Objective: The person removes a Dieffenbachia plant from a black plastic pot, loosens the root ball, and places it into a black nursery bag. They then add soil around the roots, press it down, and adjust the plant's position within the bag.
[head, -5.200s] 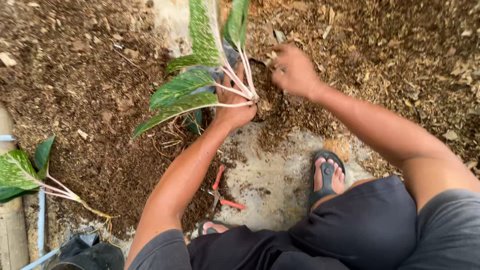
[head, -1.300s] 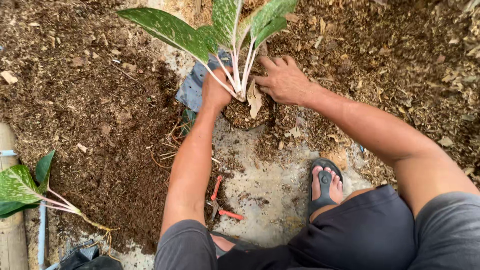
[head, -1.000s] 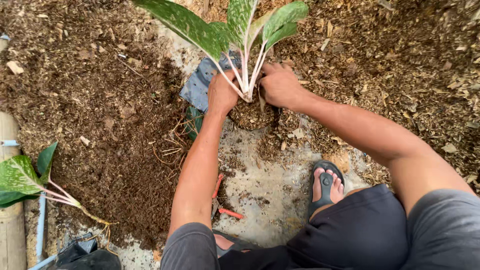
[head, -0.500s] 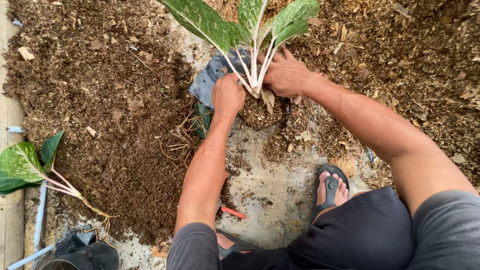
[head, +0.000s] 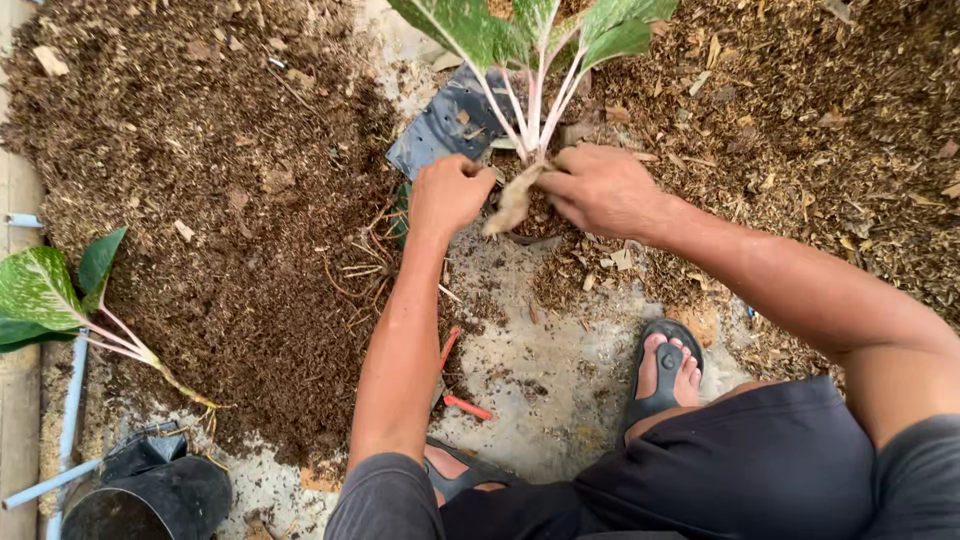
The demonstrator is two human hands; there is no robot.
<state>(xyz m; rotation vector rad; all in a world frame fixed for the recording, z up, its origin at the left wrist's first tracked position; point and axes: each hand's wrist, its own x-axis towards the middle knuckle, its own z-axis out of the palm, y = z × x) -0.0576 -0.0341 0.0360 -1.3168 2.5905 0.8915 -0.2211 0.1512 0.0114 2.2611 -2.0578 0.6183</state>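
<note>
Hands firming a variegated plant into a small pot

Leaves of a second, bare-rooted cutting (head: 55, 300) lie at the far left of the frame, roots trailing over the dark soil heap (head: 220, 200), with a black pot (head: 150, 495) at the lower left corner. Red-handled pruners (head: 455, 385) rest on the concrete in the lower middle, beside the person's forearm.

Above centre, the left hand (head: 448, 192) is curled into a loose fist, knuckles against the near rim of the pot; whether it grips anything cannot be told. The variegated plant (head: 530, 60) stands just right of it, pale stems rising toward the top edge, its base set in a small soil-filled pot (head: 530, 215) next to a black plastic bag (head: 450, 125). The right hand (head: 600, 188) clasps the stem base, fingers wrapped around it and a dry tan leaf sheath (head: 512, 205).

Done well, the stems would likely be kept upright and centred while soil is pressed evenly around them, firmly but without crushing the pale stalks.
</note>
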